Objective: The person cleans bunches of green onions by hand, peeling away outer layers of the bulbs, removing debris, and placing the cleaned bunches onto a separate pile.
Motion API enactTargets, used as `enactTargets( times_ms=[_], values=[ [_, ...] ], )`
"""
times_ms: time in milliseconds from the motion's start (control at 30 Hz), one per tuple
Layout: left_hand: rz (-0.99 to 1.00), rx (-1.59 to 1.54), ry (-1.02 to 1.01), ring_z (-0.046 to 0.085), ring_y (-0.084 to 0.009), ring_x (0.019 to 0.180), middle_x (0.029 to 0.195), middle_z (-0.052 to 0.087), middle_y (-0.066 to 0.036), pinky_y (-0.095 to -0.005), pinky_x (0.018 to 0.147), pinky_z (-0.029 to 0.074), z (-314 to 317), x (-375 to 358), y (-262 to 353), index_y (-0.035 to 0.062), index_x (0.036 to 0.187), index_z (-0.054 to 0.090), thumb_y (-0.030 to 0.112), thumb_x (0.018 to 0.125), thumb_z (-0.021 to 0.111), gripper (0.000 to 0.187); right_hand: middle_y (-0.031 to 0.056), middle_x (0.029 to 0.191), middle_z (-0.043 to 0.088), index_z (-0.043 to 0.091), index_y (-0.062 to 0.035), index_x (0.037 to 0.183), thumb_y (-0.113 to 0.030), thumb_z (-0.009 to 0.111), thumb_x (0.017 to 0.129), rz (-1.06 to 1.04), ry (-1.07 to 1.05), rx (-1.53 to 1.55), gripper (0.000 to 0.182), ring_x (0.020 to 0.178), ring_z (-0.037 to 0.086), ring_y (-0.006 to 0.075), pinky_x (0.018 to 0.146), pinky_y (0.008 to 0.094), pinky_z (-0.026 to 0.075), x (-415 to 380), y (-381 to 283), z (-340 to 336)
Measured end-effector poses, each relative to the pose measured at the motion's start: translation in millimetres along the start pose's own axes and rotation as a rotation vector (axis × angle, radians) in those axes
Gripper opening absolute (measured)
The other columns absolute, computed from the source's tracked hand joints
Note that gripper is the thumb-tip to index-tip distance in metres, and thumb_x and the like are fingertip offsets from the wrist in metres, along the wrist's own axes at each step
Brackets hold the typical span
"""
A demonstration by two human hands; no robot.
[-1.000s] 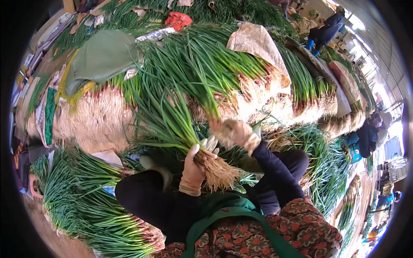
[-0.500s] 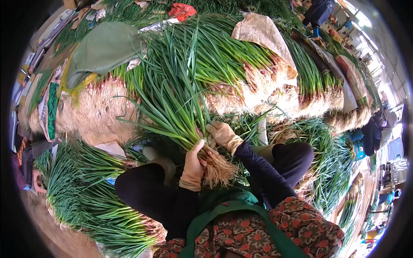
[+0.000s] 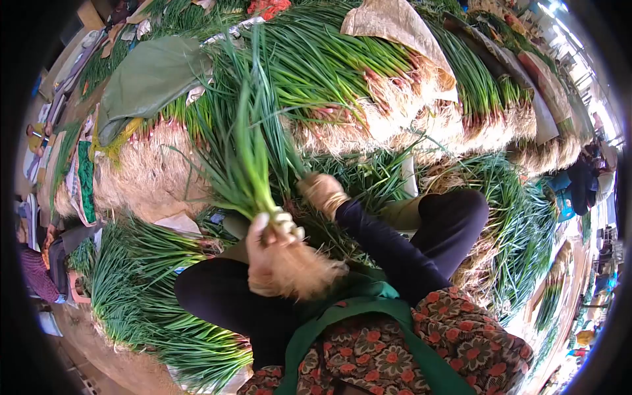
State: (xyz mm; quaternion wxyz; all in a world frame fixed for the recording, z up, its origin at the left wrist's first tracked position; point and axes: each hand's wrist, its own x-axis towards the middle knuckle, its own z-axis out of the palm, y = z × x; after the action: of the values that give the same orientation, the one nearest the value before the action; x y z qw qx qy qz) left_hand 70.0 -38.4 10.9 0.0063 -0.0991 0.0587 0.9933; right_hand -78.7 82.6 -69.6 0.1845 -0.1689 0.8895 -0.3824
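Observation:
My left hand (image 3: 266, 253), in a pale glove, is wrapped round a bunch of green onions (image 3: 253, 164) just above the roots. The roots (image 3: 299, 266) hang toward my lap, blurred by motion, and the leaves fan up and away. To the right of the bunch is my gloved right hand (image 3: 322, 193), its fingers curled. A few long green onion leaves (image 3: 280, 141) run down to its fingertips; the exact grip is partly hidden. Loose green leaves (image 3: 355, 174) lie behind and below this hand.
Ahead stands a long stack of green onions (image 3: 316, 66), roots facing me, partly under a tan sheet (image 3: 398, 29) and a green cloth (image 3: 155, 79). More green onions lie left (image 3: 145, 283) and right (image 3: 513, 230) of my bent knees. People sit at both edges.
My left hand has moved left and slightly down with the bunch, which now stands more upright. My right hand has shifted a little left, and a gap has opened between the hands.

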Motion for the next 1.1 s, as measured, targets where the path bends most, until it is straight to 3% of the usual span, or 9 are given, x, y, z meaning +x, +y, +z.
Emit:
enactTargets(
  times_ms=[33,133,233,333,433,600,767,833,1100],
  values=[
    [-0.075,-0.208,-0.236,0.052,-0.0125,0.076,0.094,0.054,-0.001,-0.032,0.075,0.042,-8,-3,13,0.0063,0.089,0.052,0.026,0.092,0.054,0.02,0.0145,0.082,0.066,0.063,-0.0041,0.096,-0.03,0.057,0.088,-0.266,0.089,-0.124,0.028,0.074,0.063,0.0257,0.066,0.0336,0.05,36,86,23],
    [-0.284,-0.033,-0.495,0.053,-0.0091,0.084,0.125,0.052,-0.007,-0.0285,0.075,0.04,13,-13,78,0.0082,0.138,0.035,0.023,0.094,0.052,0.049,0.015,0.08,0.067,0.066,-0.0018,0.095,-0.04,0.056,0.084,0.148,-0.197,-0.56,0.042,0.075,0.064,0.0293,0.068,0.0402,0.05,14,112,-51],
    [-0.075,0.065,-0.34,0.049,-0.0074,0.082,0.13,0.051,-0.004,-0.0272,0.075,0.038,37,-23,90,0.0201,0.15,0.01,0.029,0.096,0.05,0.068,0.015,0.081,0.067,0.071,-0.0035,0.085,-0.042,0.056,0.081,0.064,-0.672,-0.981,0.041,0.081,0.066,0.0309,0.073,0.0454,0.05,-1,170,-42],
    [0.099,0.259,0.001,0.05,-0.0115,0.078,0.117,0.061,-0.006,-0.0311,0.066,0.042,27,-5,71,0.0185,0.146,0.025,0.033,0.094,0.053,0.061,0.0161,0.088,0.068,0.069,-0.0054,0.094,-0.035,0.055,0.084,0.322,-0.749,-0.59,0.034,0.088,0.065,0.0317,0.077,0.0467,0.049,-9,20,-39],
    [-0.001,0.299,0.115,0.057,-0.0214,0.091,0.081,0.058,-0.004,-0.0379,0.079,0.048,2,9,61,-0.0011,0.136,0.038,0.03,0.092,0.053,0.056,0.0217,0.095,0.066,0.063,-0.0023,0.106,-0.037,0.055,0.086,-0.291,-0.466,-0.516,0.04,0.096,0.062,0.0361,0.084,0.0441,0.046,32,48,46],
    [-0.074,0.561,0.432,0.064,-0.0299,0.088,0.086,0.062,-0.011,-0.0429,0.091,0.049,-25,12,64,-0.0049,0.124,0.049,0.022,0.09,0.053,0.044,0.0236,0.094,0.065,0.061,-0.0032,0.108,-0.042,0.057,0.085,0.101,-0.185,-0.098,0.046,0.095,0.061,0.0386,0.083,0.0447,0.046,73,28,82],
    [-0.288,0.952,0.499,0.039,-0.0065,0.036,0.071,0.067,-0.013,-0.0166,0.033,0.027,-50,29,58,0.0033,0.095,0.062,0.036,0.093,0.047,0.036,0.0214,0.082,0.063,0.059,-0.0001,0.09,-0.034,0.054,0.089,-0.262,-0.12,-0.142,0.034,0.083,0.061,0.0379,0.07,0.046,0.047,35,-18,39],
    [-0.197,1.041,0.541,0.042,-0.0075,0.037,0.069,0.066,-0.01,-0.0177,0.035,0.029,-53,34,46,0.0055,0.078,0.062,0.035,0.093,0.047,0.036,0.0194,0.073,0.06,0.055,-0.0031,0.083,-0.027,0.053,0.09,-0.733,-0.04,-0.344,0.025,0.071,0.061,0.0372,0.06,0.0456,0.046,22,-10,53],
    [-0.028,0.398,0.367,0.056,-0.024,0.076,0.092,0.057,-0.012,-0.0379,0.078,0.046,-31,27,32,0.0013,0.103,0.051,0.025,0.086,0.055,0.03,-0.0037,0.056,0.044,0.06,-0.0041,0.088,-0.032,0.046,0.098,0.452,-0.346,1.32,0.032,0.045,0.038,0.0091,0.043,0.0256,0.032,16,3,59]
  ],
)
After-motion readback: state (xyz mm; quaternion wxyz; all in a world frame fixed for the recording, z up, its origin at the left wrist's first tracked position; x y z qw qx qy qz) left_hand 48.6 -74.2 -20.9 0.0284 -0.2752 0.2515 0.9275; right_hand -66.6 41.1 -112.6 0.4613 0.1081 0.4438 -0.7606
